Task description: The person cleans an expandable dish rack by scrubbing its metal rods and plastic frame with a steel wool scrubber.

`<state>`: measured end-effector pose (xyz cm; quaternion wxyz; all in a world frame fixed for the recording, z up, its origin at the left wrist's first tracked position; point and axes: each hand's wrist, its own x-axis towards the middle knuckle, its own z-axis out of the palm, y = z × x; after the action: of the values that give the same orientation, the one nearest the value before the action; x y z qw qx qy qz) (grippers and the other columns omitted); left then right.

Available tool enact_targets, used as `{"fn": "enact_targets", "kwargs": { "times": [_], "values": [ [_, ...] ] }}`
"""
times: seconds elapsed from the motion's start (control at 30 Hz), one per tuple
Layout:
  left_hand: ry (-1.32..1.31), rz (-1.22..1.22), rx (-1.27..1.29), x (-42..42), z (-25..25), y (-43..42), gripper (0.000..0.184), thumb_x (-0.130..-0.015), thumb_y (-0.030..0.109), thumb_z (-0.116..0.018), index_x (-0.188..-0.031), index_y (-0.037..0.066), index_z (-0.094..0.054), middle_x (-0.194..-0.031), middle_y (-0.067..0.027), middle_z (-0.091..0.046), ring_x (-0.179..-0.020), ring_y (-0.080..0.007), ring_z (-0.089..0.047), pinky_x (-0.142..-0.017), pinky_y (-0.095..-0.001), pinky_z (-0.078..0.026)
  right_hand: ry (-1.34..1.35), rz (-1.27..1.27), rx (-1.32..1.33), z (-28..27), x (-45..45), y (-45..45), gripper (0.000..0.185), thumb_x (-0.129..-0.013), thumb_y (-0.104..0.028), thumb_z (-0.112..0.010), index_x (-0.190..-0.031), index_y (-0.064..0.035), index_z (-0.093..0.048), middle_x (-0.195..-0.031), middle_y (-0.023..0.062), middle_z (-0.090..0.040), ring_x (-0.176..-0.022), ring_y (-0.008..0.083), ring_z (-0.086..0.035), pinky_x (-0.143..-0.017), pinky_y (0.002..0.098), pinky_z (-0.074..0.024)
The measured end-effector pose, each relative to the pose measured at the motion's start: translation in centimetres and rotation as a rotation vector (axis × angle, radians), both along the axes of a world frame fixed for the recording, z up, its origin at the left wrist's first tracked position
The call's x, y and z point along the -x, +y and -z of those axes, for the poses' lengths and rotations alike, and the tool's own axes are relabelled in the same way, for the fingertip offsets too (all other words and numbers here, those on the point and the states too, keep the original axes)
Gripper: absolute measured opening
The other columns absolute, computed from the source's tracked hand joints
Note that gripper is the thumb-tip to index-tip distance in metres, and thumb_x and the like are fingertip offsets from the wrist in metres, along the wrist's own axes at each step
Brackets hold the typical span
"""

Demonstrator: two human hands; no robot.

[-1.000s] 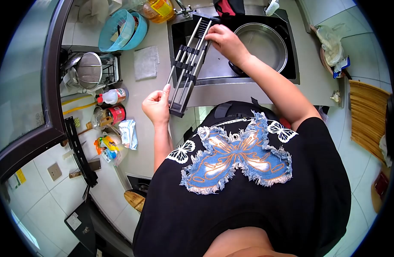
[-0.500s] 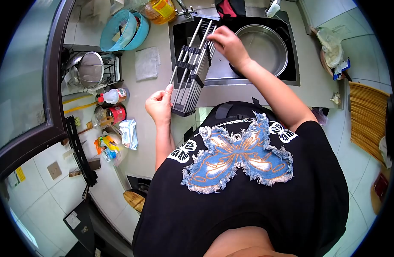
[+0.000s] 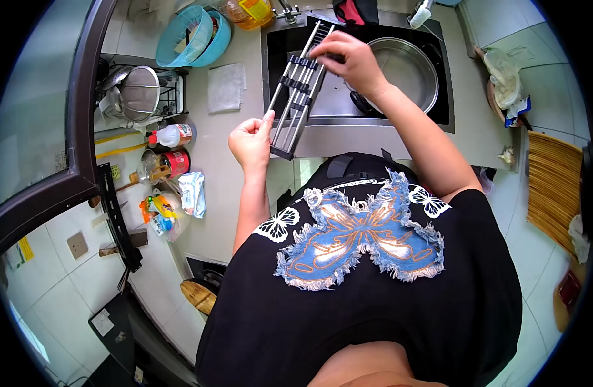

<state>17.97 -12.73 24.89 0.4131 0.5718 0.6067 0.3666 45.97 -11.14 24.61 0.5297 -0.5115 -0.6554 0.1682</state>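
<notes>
A drying rack (image 3: 291, 116) of metal rods with black plastic connectors is held at a slant over the left part of the sink (image 3: 335, 111). My left hand (image 3: 252, 138) grips its near left rod, thumb pointing up along it. At the rack's far right side is my right hand (image 3: 351, 63), its fingers bent toward the rods and smeared by motion. I cannot make out whether they grip the rack. To the right of that hand, a round metal pan (image 3: 403, 74) sits in the sink, partly behind my wrist.
Blue plastic baskets (image 3: 180, 48) and an oil bottle (image 3: 250, 11) stand at the back left. A grey cloth (image 3: 225, 89) lies on the counter. Further left are a dish rack holding a strainer (image 3: 140, 93), and several bottles and packets. The faucet (image 3: 287, 11) rises behind the sink.
The drying rack has turned in my hands and now looks narrower, its near end raised away from my body. My right hand remains by its far side, fingers moving. The view has shifted slightly.
</notes>
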Motion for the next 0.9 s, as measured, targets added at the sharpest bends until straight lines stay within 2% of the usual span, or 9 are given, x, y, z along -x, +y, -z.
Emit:
{"fn": "enact_targets", "kwargs": {
  "times": [0.1,0.17,0.3,0.43,0.63,0.73,0.8,0.87,0.9],
  "values": [
    [0.117,0.016,-0.091,0.0,0.0,0.2,0.039,-0.088,0.028,-0.085,-0.063,0.004,-0.067,-0.051,0.0055,-0.052,-0.046,-0.0045,-0.044,-0.046,-0.0244,-0.033,-0.353,-0.153,0.042,0.9,-0.4,0.4,0.012,-0.084,-0.005,-0.078,-0.095,-0.0048,-0.073,-0.096,0.0064,-0.066,-0.089,0.0255,-0.067,-0.081,0.0357,-0.0566],
    [0.131,0.008,-0.105,-0.4,0.1,-0.1,0.039,-0.087,0.029,-0.085,-0.064,0.003,-0.068,-0.050,0.0047,-0.052,-0.046,-0.0051,-0.043,-0.046,-0.0258,-0.033,-0.357,-0.134,0.120,1.5,-1.5,0.8,0.009,-0.085,-0.005,-0.076,-0.093,-0.0046,-0.072,-0.096,0.0061,-0.066,-0.091,0.0268,-0.067,-0.082,0.0362,-0.0571],
    [0.239,0.016,-0.158,-0.5,0.0,-0.1,0.038,-0.085,0.031,-0.085,-0.064,0.004,-0.068,-0.049,0.0023,-0.052,-0.046,-0.0070,-0.042,-0.046,-0.0287,-0.033,-0.319,-0.199,0.071,1.7,-0.5,0.1,0.009,-0.085,-0.005,-0.075,-0.094,-0.0047,-0.072,-0.097,0.0064,-0.067,-0.089,0.0269,-0.068,-0.081,0.0366,-0.0574],
    [0.292,0.029,-0.201,-0.5,-0.7,-0.7,0.038,-0.085,0.033,-0.085,-0.064,0.004,-0.069,-0.050,0.0012,-0.052,-0.046,-0.0083,-0.043,-0.046,-0.0298,-0.033,-0.328,-0.093,0.140,2.3,-2.4,1.4,0.009,-0.085,-0.005,-0.075,-0.094,-0.0036,-0.073,-0.096,0.0079,-0.068,-0.087,0.0266,-0.070,-0.080,0.0352,-0.0580],
    [0.306,0.049,-0.208,-0.4,-1.1,-1.1,0.039,-0.084,0.033,-0.085,-0.064,0.004,-0.069,-0.049,0.0008,-0.052,-0.046,-0.0088,-0.042,-0.046,-0.0303,-0.033,-0.404,-0.158,0.079,2.4,-2.0,0.6,0.009,-0.085,-0.003,-0.076,-0.093,-0.0020,-0.073,-0.097,0.0093,-0.070,-0.086,0.0264,-0.071,-0.078,0.0341,-0.0581],
    [0.278,0.048,-0.208,-0.6,-1.0,-1.3,0.040,-0.087,0.028,-0.085,-0.062,0.002,-0.067,-0.051,0.0059,-0.052,-0.048,-0.0034,-0.042,-0.046,-0.0250,-0.031,-0.163,0.015,0.115,2.2,-2.6,0.1,0.009,-0.084,-0.003,-0.077,-0.092,-0.0037,-0.075,-0.093,0.0093,-0.070,-0.081,0.0262,-0.071,-0.075,0.0332,-0.0586],
    [0.281,0.014,-0.174,-0.8,-1.2,-1.5,0.039,-0.084,0.033,-0.085,-0.064,0.004,-0.069,-0.049,0.0009,-0.052,-0.046,-0.0090,-0.042,-0.046,-0.0306,-0.033,-0.142,-0.017,0.108,1.3,-2.0,-0.7,0.008,-0.084,-0.003,-0.077,-0.092,-0.0037,-0.075,-0.093,0.0091,-0.071,-0.082,0.0259,-0.071,-0.075,0.0332,-0.0585],
    [0.277,0.013,-0.161,-0.8,-1.1,-1.2,0.039,-0.084,0.033,-0.085,-0.065,0.004,-0.069,-0.049,0.0010,-0.052,-0.046,-0.0091,-0.042,-0.046,-0.0306,-0.033,-0.165,-0.061,0.057,1.1,-0.9,-1.1,0.009,-0.084,-0.004,-0.078,-0.091,-0.0036,-0.074,-0.092,0.0083,-0.070,-0.084,0.0251,-0.071,-0.077,0.0334,-0.0583],
    [0.272,0.014,-0.153,-0.8,-1.1,-1.0,0.039,-0.085,0.033,-0.085,-0.065,0.004,-0.069,-0.049,0.0010,-0.052,-0.046,-0.0091,-0.042,-0.046,-0.0307,-0.033,-0.170,-0.064,0.050,1.7,-0.7,-1.0,0.009,-0.085,-0.002,-0.078,-0.093,-0.0033,-0.073,-0.092,0.0072,-0.069,-0.083,0.0210,-0.070,-0.076,0.0302,-0.0575]
  ]
}}
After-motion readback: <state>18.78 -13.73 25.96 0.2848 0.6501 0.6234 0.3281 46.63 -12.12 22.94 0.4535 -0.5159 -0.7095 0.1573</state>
